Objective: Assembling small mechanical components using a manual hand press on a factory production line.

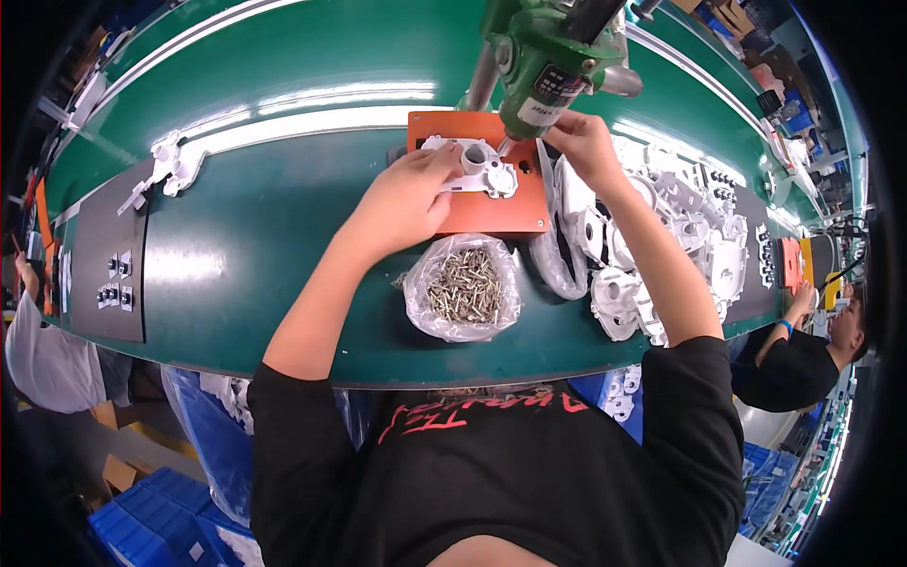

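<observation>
My left hand (411, 200) grips a white moulded housing (496, 180) by its left end, and the fingers press it onto an orange fixture block (515, 215). The housing has a round raised collar. Just above the block hangs the head of a green press (548, 71), its thin metal tip (505, 146) close to the collar. Beside that head is my right hand (588, 151), fingers bent and drawn together; whatever they pinch is hidden. In front of the block sits a clear plastic bag (416, 319), rolled open, full of small metal pins (465, 286).
Many white housings (699, 236) are heaped at the right, beside and under my right forearm. Another white part (170, 165) lies at the far left. A dark mat (113, 246) there carries several small black pieces. Co-workers sit at both sides.
</observation>
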`<state>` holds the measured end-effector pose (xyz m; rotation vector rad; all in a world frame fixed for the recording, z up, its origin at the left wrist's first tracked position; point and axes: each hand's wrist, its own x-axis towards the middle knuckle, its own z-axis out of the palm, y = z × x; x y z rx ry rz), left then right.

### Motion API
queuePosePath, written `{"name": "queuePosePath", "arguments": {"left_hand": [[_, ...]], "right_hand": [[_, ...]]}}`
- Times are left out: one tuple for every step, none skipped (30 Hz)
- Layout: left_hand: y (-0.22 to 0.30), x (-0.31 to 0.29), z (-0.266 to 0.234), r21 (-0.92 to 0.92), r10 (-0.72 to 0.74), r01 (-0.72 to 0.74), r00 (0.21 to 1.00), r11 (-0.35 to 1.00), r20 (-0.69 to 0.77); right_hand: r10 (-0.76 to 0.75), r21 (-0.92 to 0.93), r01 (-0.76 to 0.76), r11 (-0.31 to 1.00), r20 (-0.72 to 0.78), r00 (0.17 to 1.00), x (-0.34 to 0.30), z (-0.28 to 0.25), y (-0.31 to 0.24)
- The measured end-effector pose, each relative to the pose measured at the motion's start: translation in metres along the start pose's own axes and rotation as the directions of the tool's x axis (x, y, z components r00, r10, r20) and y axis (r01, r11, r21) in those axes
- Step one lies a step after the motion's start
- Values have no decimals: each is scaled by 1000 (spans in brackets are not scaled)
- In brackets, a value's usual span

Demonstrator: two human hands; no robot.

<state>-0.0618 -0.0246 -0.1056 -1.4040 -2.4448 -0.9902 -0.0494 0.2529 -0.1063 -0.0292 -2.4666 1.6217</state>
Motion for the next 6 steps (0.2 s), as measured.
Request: {"name": "queuePosePath", "arguments": {"left_hand": [[0, 1, -8, -89, -93, 102, 991, 991, 92], [-2, 1, -12, -168, -176, 209, 966, 963, 190], [-5, 2, -9, -181, -147, 179, 973, 967, 179], [-5, 2, -8, -182, -151, 184, 972, 966, 180], [-4, 3, -9, -186, -163, 199, 967, 962, 193], [-2, 3, -12, -189, -180, 219, 962, 957, 206]], "right_hand": [[16, 39, -16, 999, 6, 1000, -7, 15, -11], [136, -50, -135, 990, 25, 990, -15, 26, -26], [-38, -50, 39, 998, 23, 999, -16, 31, -10], [-210, -46, 211, 976, 27, 977, -16, 41, -4], [-278, -138, 280, 950, 30, 960, -18, 43, -4], [-145, -184, 154, 971, 62, 988, -24, 46, -15]]}}
